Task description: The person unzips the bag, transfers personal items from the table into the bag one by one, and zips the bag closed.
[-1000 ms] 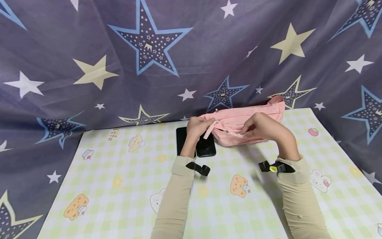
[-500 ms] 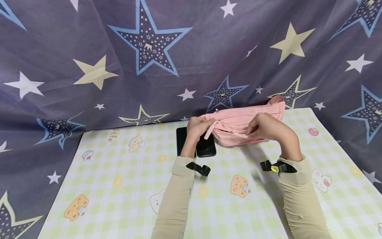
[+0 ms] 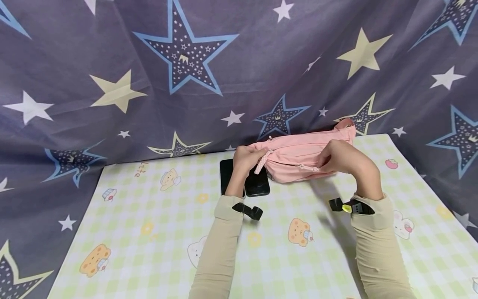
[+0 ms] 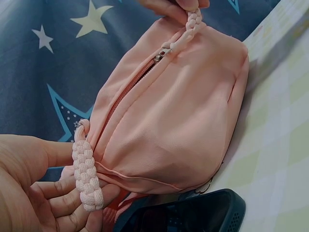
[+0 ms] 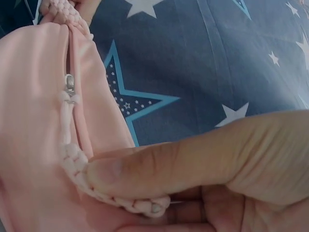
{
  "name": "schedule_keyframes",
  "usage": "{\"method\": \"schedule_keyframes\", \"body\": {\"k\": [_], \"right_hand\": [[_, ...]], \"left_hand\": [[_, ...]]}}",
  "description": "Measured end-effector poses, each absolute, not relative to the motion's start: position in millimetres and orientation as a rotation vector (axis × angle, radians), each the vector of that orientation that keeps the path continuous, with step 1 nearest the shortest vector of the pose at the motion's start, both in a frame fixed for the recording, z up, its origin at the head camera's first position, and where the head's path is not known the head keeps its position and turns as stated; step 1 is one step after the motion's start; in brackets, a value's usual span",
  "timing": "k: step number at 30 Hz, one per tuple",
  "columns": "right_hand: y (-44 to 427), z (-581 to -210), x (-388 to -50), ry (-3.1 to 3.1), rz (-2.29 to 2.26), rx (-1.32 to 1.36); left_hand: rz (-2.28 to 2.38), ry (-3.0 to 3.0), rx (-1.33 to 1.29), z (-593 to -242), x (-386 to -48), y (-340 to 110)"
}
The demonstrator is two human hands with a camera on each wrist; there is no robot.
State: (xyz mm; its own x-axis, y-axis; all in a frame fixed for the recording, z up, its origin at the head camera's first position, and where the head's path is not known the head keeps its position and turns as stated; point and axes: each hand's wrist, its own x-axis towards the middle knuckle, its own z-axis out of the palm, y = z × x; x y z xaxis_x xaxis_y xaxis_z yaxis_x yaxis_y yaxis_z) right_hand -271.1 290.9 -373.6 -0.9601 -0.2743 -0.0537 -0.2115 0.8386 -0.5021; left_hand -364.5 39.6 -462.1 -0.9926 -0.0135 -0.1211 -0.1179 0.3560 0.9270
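Note:
A pink fabric bag (image 3: 295,145) lies near the back of the table. My left hand (image 3: 245,160) pinches its left end, beside a braided cord (image 4: 87,176) that hangs there. With thumb and fingers, my right hand (image 3: 343,158) pinches the braided zipper pull (image 5: 75,162) on the bag's front pocket. The metal zipper slider (image 4: 158,56) sits partway along the track, and a gap shows between the teeth on the left hand's side of it. What lies inside the pocket is hidden.
Two dark phones lie by the bag's left end: one phone (image 3: 258,186) beside the left wrist, the other phone (image 3: 226,172) partly behind it. A star-patterned curtain (image 3: 209,112) hangs behind the checked tablecloth (image 3: 149,257).
My right hand has moved to the right, drawing the zipper pull and slider along, and the pocket's opening has grown longer. The left hand stays at the bag's left end.

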Motion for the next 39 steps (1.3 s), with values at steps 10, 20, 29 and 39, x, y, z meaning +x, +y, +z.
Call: {"method": "schedule_keyframes", "body": {"k": [10,20,29,39], "right_hand": [[306.3,-372.3,-270.0,2.898,-0.761,-0.292],[327.4,-371.6,-269.0,2.889,-0.775,-0.218],[342.8,-371.0,-266.3,2.893,-0.813,-0.186],[363.3,-372.7,-263.2,2.917,-0.811,-0.063]], "left_hand": [[1.71,2.515,-0.111,-460.8,-363.9,40.2],[1.698,2.501,-0.111,-459.3,-365.9,41.0],[1.72,2.503,-0.113,-459.7,-364.9,39.5],[1.721,2.518,-0.1,-461.1,-364.7,40.5]]}}
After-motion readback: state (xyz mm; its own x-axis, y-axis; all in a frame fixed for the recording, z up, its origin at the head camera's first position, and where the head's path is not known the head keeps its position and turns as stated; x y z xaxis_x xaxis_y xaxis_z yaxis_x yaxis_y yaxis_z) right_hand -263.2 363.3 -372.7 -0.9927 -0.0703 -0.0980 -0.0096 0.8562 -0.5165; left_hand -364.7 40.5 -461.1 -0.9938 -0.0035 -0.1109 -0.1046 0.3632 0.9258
